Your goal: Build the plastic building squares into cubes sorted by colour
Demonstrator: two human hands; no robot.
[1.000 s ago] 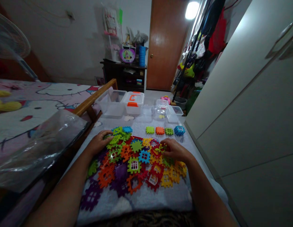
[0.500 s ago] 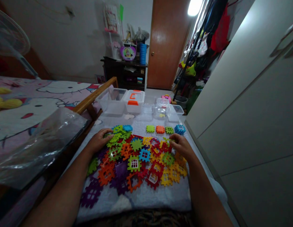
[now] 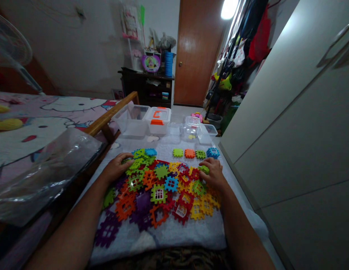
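Note:
A heap of colourful toothed plastic building tiles (image 3: 161,172) covers the middle of the cloth-covered surface. My right hand (image 3: 215,171), at the heap's right side, pinches a lime-green building tile (image 3: 203,169) between thumb and fingers. At the left side, my left hand (image 3: 118,167) curls around the edge of the green tiles (image 3: 137,163), with green showing between thumb and fingers. Behind the heap stand a lime-green tile piece (image 3: 178,152), an orange one (image 3: 189,153), a darker green one (image 3: 200,154) and a blue block of joined tiles (image 3: 212,152).
Clear plastic boxes line the far end, including a large open bin (image 3: 132,122) and a lidded box with orange latches (image 3: 159,120). A wooden rail (image 3: 112,116) and a plastic bag (image 3: 56,168) lie to the left. A pale cabinet (image 3: 298,131) borders the right.
My right hand has drawn slightly inward, and the green tile in its fingers has turned and shows more plainly. My left hand stays at the green tiles. The view has shifted slightly.

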